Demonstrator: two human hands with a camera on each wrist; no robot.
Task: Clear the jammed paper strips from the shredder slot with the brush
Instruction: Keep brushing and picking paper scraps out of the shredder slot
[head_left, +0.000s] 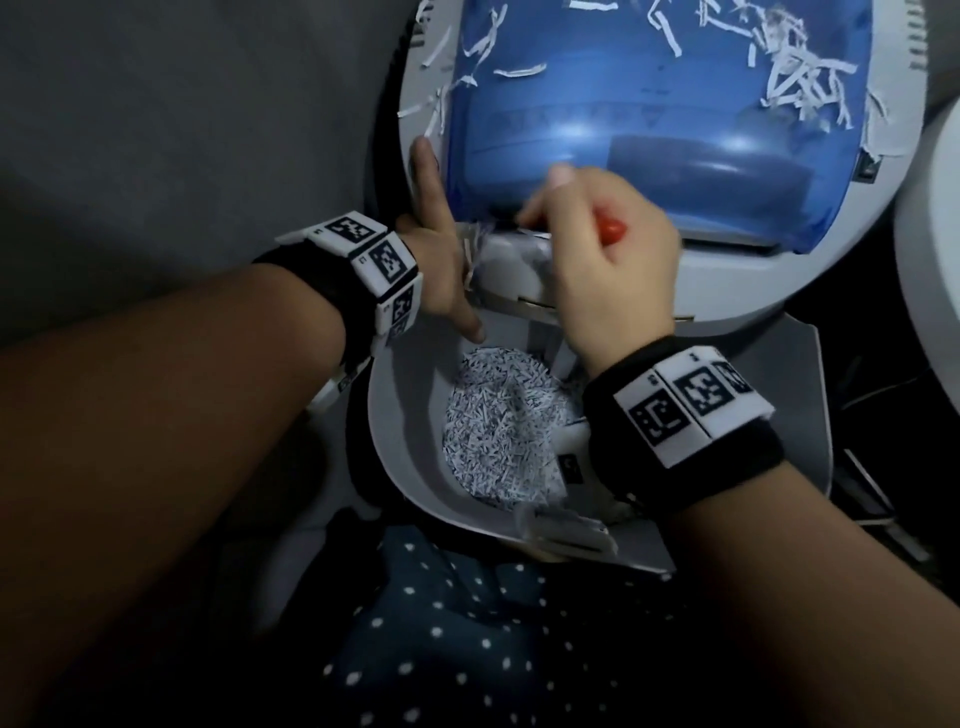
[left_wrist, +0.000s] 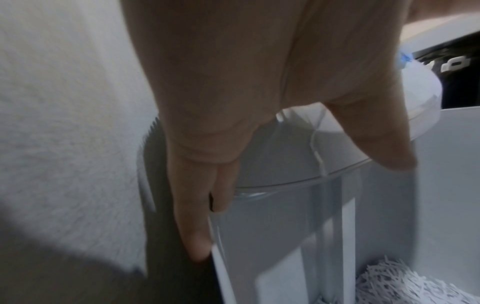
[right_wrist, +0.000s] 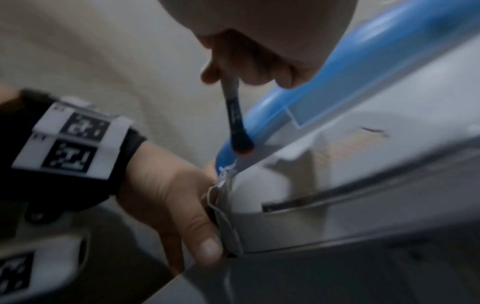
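The shredder head is grey with a blue see-through cover and lies tilted over its bin. My right hand grips the brush, whose red handle end sticks out of my fist. The dark brush tip touches the cover's lower left edge, just above torn paper strips caught at the corner. A narrow slot runs along the grey front below. My left hand presses flat on the shredder's left side, fingers straight, thumb on the front corner.
The grey bin below holds a heap of shredded paper. Loose white strips lie on the blue cover. Grey fabric fills the left, a white rounded object stands at the right edge, and dotted clothing is nearest me.
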